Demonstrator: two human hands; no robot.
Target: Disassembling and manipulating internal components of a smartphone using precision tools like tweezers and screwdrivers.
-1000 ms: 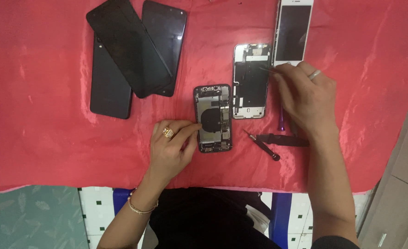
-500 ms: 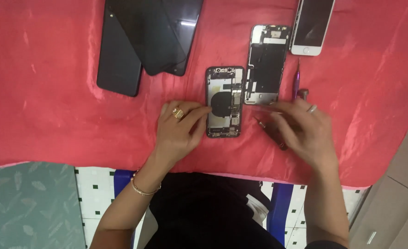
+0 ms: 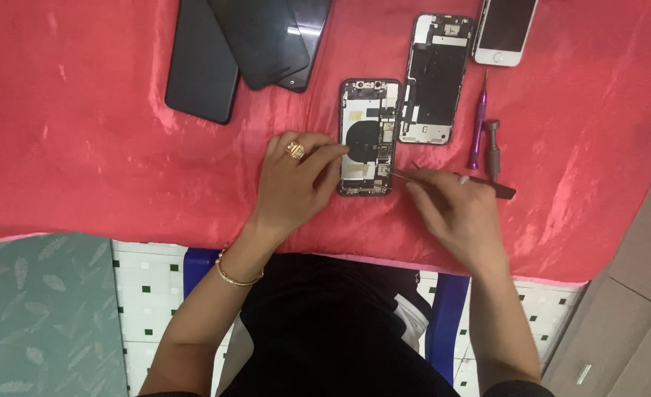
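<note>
An opened phone lies face down in the upper middle of the frame on a red cloth, its back cover off so that the dark round coil, metal shields and small circuit parts show inside the black frame. The left hand, with a gold ring on one finger, rests on the cloth at the phone's left edge, its fingers stretched flat and pressing against that side rather than wrapped round anything. The right hand sits just below and right of the phone, fingers pinched closed around a thin dark tool whose tip touches the phone's lower right corner.

Half a second ago the right hand lay a little farther from the phone, fingers spread over the tools on the cloth; now it has the thin tool in its grip and brought up to the phone. The left hand has kept its place.

Just right of the phone lies a second opened phone shell, and beyond it, at the top edge, a white phone. A purple screwdriver and a grey screwdriver lie side by side to the right. Three dark screens overlap in the upper left. Nothing lies between the hands and the phone.
</note>
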